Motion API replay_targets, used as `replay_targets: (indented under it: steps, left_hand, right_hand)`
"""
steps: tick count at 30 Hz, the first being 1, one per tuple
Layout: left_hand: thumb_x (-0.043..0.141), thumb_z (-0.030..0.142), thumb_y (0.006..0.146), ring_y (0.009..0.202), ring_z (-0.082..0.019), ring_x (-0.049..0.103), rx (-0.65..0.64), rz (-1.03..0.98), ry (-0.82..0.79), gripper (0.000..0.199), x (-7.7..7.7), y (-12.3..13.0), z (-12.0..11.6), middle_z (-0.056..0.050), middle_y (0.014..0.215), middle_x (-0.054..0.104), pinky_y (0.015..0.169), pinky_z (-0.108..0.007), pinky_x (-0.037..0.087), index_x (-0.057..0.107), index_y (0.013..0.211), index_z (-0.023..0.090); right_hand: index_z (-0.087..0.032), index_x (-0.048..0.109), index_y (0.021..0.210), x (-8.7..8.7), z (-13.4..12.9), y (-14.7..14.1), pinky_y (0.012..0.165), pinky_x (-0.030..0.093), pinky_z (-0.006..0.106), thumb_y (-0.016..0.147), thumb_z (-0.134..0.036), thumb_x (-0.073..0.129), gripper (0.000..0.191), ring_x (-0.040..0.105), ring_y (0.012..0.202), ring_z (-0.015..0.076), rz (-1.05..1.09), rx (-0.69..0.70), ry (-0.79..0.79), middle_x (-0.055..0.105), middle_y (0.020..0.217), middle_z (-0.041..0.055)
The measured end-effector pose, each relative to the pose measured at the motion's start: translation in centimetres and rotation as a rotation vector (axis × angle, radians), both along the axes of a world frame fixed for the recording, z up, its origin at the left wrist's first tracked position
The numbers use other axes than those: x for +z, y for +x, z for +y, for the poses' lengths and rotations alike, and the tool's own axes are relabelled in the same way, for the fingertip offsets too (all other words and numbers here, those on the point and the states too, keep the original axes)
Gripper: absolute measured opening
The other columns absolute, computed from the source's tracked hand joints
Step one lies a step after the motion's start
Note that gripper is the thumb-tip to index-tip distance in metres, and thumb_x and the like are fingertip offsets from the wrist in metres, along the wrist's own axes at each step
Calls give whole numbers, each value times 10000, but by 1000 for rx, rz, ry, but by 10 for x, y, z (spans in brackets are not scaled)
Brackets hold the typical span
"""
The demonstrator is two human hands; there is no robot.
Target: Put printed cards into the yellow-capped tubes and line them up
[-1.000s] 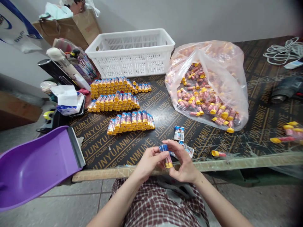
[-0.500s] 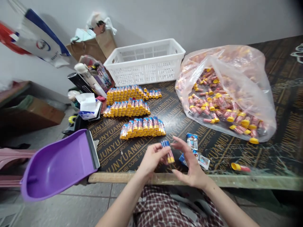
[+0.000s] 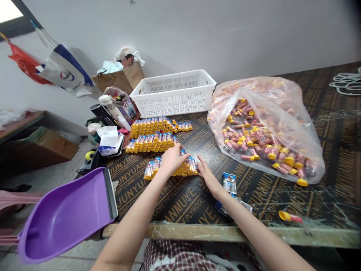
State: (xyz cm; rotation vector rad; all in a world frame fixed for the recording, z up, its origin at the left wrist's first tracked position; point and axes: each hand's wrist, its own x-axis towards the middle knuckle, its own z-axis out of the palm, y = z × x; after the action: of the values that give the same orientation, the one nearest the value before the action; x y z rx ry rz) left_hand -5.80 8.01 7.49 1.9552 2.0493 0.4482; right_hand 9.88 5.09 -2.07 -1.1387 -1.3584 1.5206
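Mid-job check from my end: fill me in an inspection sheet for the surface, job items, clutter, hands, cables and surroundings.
Surface: dark printed table, wooden strip along its front edge.
Job's things: three stacks of yellow-capped tubes at left; plastic bag of more tubes at right; loose tube near the front edge; blue packets beside the right forearm.
Clutter: purple dustpan at the left corner; white basket behind the stacks.
Hands: left hand over the front stack, grip hidden; right hand open at that stack's right end, contact unclear.
Cables: white coil, back right.
Surroundings: hanging bags, cardboard box at left.
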Motion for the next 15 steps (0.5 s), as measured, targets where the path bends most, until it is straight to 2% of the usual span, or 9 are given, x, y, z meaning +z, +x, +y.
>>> replay_targets:
  steps: [3,6,8,9,11,13,15]
  left_hand:
    - [571,540,795,833,-268,639,4,50,32,451,2,0,-5,-110,859,693,684,-298,402,599,1065,179]
    - [531,560,816,706,-219,619,96,-26,193,440,3,2,-21,-58,726,665,632,-272,376,619,1026,183]
    - [500,525,849,614,-171,575,109,-161,252,373,-4,12,-40,-14,634,618,599,-250,356,641,923,188]
    - [492,498,862,589,-153,556,74,-233,228,344,-12,21,-51,-2,612,602,590,-242,349,645,860,190]
    - [519,463,854,598,-141,550,-68,-316,64,318,-31,43,-74,-1,631,611,590,-237,347,643,744,192]
    - [609,492,782,653,-160,567,-202,-267,-134,310,-54,68,-95,-16,695,634,595,-247,340,641,703,195]
    - [672,491,726,701,-178,575,-255,-187,-222,301,-73,88,-110,-28,753,641,595,-254,327,631,714,194]
  right_hand:
    - [-293,338,1411,12,-13,12,1057,337,497,854,-672,375,675,339,1352,267,-32,-22,72,330,1489,70]
    - [-293,462,1332,35,-30,42,1064,339,458,897,-568,413,516,352,1341,252,-176,-83,332,387,1455,58]
    - [-280,536,1261,48,-40,72,1060,341,441,893,-483,488,423,393,1308,252,-345,-156,504,430,1415,64]
    - [-268,568,1219,52,-44,89,1041,361,434,880,-450,525,386,430,1274,253,-432,-202,548,462,1382,72]
    - [-240,617,1133,52,-49,125,935,447,404,854,-414,569,333,524,1159,253,-577,-285,546,552,1265,88]
    - [-216,642,1065,45,-54,161,790,501,362,830,-408,587,309,591,1017,247,-700,-329,483,625,1116,92]
    - [-208,653,1021,37,-61,191,732,500,351,803,-399,602,295,608,915,243,-843,-316,445,651,1004,84]
